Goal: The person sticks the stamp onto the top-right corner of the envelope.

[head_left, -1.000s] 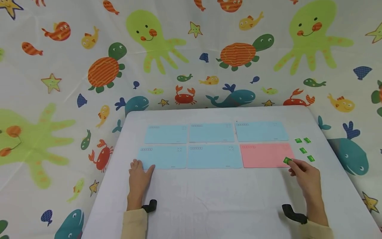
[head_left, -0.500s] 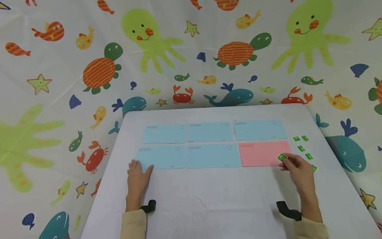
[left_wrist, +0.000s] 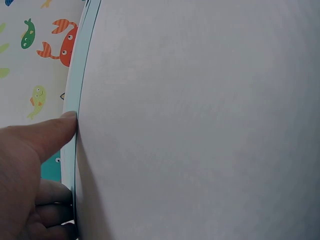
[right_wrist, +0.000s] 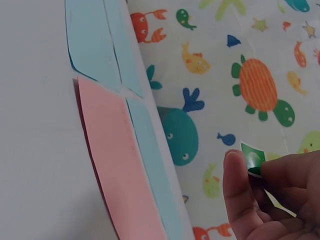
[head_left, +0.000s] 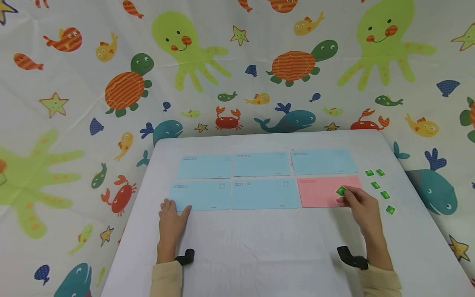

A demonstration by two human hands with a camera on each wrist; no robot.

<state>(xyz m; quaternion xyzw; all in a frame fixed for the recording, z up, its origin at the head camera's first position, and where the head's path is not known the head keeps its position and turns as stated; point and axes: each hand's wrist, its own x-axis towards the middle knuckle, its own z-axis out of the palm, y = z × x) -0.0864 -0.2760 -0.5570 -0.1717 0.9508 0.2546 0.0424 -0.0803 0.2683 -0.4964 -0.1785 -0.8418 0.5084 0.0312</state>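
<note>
My right hand (head_left: 363, 206) pinches a small green stamp (head_left: 341, 190) between thumb and fingers, over the right part of the pink envelope (head_left: 315, 198). In the right wrist view the stamp (right_wrist: 254, 159) stands tilted at the fingertips, and the pink envelope (right_wrist: 117, 160) lies to the left of the hand. With fingers spread, my left hand (head_left: 172, 222) rests at the near left corner of a blue envelope (head_left: 202, 196). The left wrist view has the thumb of that hand (left_wrist: 37, 150) along the envelope's near edge (left_wrist: 82, 65).
More blue envelopes (head_left: 261, 164) lie in two rows beside and behind the pink one. Several loose green stamps (head_left: 385, 194) are scattered on the white table (head_left: 259, 251) to the right. A sea-animal cloth (head_left: 208, 66) hangs behind the table.
My right hand has moved left with the stamp, farther over the pink envelope. One loose stamp, at first hidden behind that hand, now shows fully. The left hand stays in place.
</note>
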